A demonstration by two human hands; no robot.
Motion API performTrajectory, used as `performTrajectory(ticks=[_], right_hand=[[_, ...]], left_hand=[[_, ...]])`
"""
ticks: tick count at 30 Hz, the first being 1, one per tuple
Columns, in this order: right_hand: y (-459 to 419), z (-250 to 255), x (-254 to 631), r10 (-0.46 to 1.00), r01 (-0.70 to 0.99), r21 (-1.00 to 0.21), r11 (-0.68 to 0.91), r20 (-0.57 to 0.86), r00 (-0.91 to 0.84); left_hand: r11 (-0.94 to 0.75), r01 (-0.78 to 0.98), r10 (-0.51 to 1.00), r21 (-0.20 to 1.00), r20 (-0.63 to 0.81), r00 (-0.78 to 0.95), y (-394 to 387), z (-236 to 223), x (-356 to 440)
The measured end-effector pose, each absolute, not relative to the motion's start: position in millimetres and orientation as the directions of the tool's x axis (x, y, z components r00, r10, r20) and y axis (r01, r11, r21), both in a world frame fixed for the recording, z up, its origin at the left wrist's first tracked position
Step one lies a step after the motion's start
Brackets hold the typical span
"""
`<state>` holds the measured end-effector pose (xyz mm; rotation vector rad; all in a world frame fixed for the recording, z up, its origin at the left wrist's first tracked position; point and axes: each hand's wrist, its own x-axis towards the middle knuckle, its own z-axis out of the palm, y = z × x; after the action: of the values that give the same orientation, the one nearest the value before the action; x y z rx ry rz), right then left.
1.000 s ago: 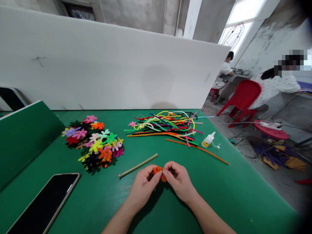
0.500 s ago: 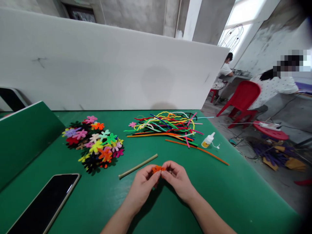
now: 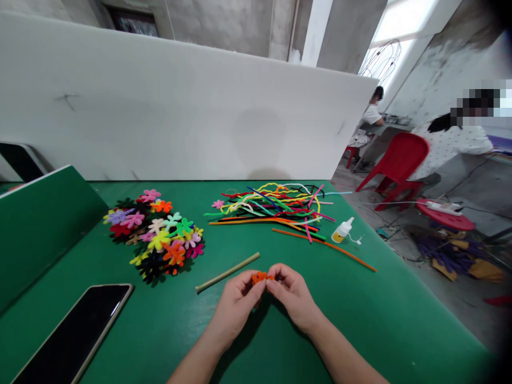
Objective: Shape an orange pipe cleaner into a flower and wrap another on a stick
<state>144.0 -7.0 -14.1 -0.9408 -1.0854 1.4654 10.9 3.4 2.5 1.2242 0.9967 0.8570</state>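
Between my two hands is an orange pipe-cleaner flower (image 3: 259,277), its petals looped and partly covered by my fingers. My left hand (image 3: 239,296) pinches it between thumb and fingers from the left. From the right, my right hand (image 3: 291,290) grips its other edge, fingertips almost meeting the left ones. Just beyond my left hand a thin greenish stick (image 3: 228,272) lies slantwise on the green table (image 3: 160,336). A single orange pipe cleaner (image 3: 336,247) rests beyond my right hand.
Left, a heap of colourful pipe-cleaner flowers (image 3: 160,240); at the back, a tangle of pipe cleaners (image 3: 276,205). A small glue bottle (image 3: 342,231) stands right, a phone (image 3: 76,333) lies front left. A white board (image 3: 180,117) rises behind. Two people sit beyond, near a red chair (image 3: 402,162).
The orange flower has been turned in my fingers: a petal that hung below my fingertips now sits up level with them. My hands stay in nearly the same place.
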Motion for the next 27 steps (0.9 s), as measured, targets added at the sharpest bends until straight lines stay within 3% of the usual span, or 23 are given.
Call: performTrajectory(ticks=[5,14,27], right_hand=[[-6.4,-15.4,145.5,0.985,-0.237,-0.971,-0.013,0.028,-0.168],[-6.8,-14.9,149.8,0.967,-0.015,-0.996,0.092,0.093,-0.236],[-6.1,-17.7,144.1,0.976,-0.253,-0.967,-0.030,0.026,-0.217]], left_hand=[[0.186,-0.053,0.916,0.981,-0.154,0.370,4.1,2.5,10.2],[0.221,-0.069,0.910,0.973,-0.180,0.373,6.0,-2.0,7.1],[0.371,-0.292,0.897,0.881,-0.259,0.360,2.3,-1.5,12.0]])
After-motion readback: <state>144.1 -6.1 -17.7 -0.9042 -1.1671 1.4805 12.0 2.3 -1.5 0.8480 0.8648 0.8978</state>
